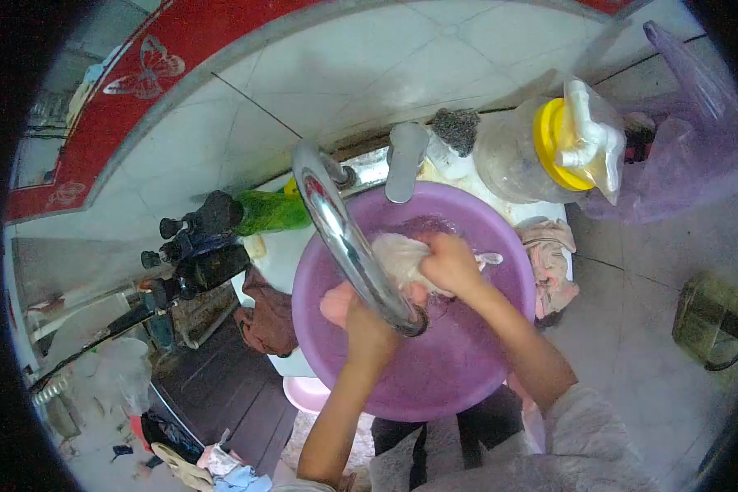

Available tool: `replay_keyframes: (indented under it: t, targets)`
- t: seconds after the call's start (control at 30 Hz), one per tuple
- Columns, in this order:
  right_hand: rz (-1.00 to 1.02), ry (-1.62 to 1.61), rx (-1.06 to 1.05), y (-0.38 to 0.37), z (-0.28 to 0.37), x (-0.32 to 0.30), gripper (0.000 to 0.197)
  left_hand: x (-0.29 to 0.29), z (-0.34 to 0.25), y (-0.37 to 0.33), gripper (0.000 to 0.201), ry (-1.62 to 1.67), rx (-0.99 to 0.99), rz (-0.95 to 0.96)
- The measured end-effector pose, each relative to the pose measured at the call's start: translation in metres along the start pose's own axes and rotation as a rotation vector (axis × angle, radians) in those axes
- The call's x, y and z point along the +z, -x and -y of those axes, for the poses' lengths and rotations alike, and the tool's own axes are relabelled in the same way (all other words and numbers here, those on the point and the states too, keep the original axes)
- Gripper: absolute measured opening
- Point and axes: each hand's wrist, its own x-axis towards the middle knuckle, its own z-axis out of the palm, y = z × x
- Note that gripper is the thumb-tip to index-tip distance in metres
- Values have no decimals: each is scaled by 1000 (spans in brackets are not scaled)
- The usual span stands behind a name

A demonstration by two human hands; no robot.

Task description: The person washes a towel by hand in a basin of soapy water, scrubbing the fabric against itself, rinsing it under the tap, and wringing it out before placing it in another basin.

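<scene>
A wide purple basin (pixel 451 389) with water in it stands under a curved chrome tap (pixel 328 209). Inside it, a wet whitish cloth (pixel 395 252) is bunched between my hands, with a pinkish part (pixel 336 303) by my left hand. My right hand (pixel 451 266) is closed on the cloth's right side. My left hand (pixel 371 326) grips the cloth's lower left, and the tap's spout hides some of its fingers. A thin pale end of cloth (pixel 490 259) sticks out beyond my right hand.
Behind the basin are the tap lever (pixel 403 160) and a dark scouring pad (pixel 455 129). A clear jug with a yellow collar (pixel 553 143) stands back right, beside a purple plastic bag (pixel 689 156). Left are a green bottle (pixel 272 211) and brown cloth (pixel 266 316); right, a pinkish cloth (pixel 549 258).
</scene>
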Motion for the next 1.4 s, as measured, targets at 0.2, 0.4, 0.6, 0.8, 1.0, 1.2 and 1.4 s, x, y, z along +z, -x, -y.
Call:
replay_keyframes:
  t: [0.2,0.4,0.6,0.8,1.0,1.2,1.4]
  targets:
    - [263,-1271,293,39,16,-39,34,-29,0,67,30,-236,167,25]
    - [-446,-74,-30,31,-9,-55,16,-78,20,95,32,-229,328,434]
    - [-578,419,-224,28,20,7,40,-38,-1,33,41,-21,-96,-156]
    - [-429,746,-233,0,-53,63,52,31,19,-41,35,44,-269,120]
    - [-261,598,-316,-11,-16,43,37,75,67,-50,30,-42,-206,193]
    - [-190,461,-325,-29,-21,38,22,77,78,-40,29,118,-23,153]
    - [-6,210,-176,-13,27,-9,29,52,74,-52,33,1126,-233,315]
